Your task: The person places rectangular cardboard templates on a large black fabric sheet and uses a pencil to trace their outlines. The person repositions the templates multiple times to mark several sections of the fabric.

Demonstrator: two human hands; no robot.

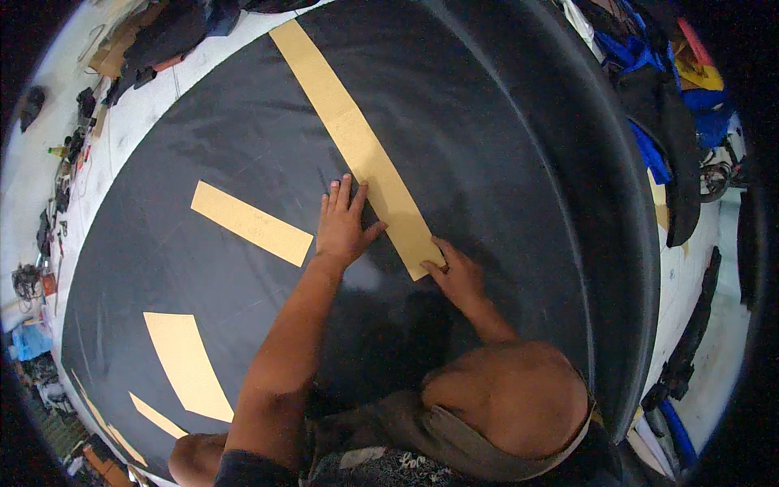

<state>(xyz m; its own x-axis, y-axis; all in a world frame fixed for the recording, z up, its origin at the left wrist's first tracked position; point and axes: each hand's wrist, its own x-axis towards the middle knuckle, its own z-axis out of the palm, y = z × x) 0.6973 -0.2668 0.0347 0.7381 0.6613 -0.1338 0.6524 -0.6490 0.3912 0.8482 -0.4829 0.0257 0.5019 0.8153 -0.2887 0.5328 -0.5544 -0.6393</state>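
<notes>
A long, straight strip of tan cardboard (pixel 345 122) lies slanting across a large sheet of black, slightly wrinkled material (pixel 487 203). My left hand (pixel 344 226) rests flat on the black sheet with its fingers stretched out. Its thumb and index fingertip touch the strip's left edge. At the strip's near end, my right hand (pixel 459 276) pinches the corner between thumb and fingers. A shorter tan cardboard piece (pixel 251 223), with faint pencil marks, lies left of my left hand.
Closer to my body on the left are a wider tan piece (pixel 187 365) and a narrow pointed one (pixel 158 415). The black sheet rises in a long fold (pixel 560 195) on the right. Dark and blue fabric (pixel 649 146) lies beyond it; assorted items line the left floor.
</notes>
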